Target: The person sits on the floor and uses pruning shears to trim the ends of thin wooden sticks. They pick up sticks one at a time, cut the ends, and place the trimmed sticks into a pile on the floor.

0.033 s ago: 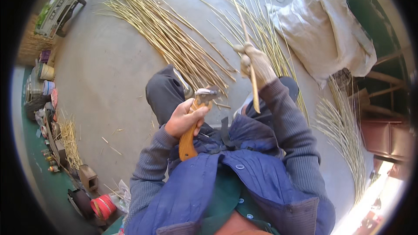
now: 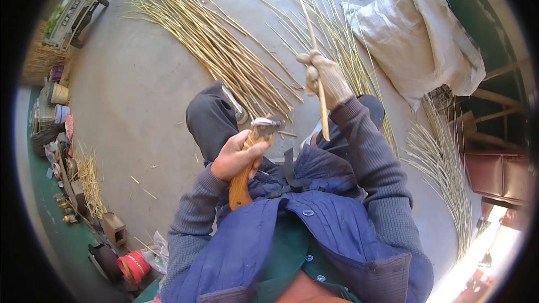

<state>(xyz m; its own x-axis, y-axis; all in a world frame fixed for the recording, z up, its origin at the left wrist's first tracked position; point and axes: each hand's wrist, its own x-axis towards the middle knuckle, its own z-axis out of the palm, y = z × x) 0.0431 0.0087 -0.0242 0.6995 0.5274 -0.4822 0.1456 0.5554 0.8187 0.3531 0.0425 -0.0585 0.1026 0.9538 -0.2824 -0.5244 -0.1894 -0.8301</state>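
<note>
Gloved right hand (image 2: 331,81) has fingers clamped round 1 long stick (image 2: 323,106); stick runs away past fingers, near end pokes back below them; left hand (image 2: 238,156) fingers wrapped round wooden-handled tool (image 2: 240,188), metal head left of stick's end, apart

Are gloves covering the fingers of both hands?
No: a pale glove covers the right hand, but the left hand shows bare fingers around a wooden handle.

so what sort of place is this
Probably a workshop or storage room: long thin stems lie in bundles on a grey floor, near a big pale sack.
</note>
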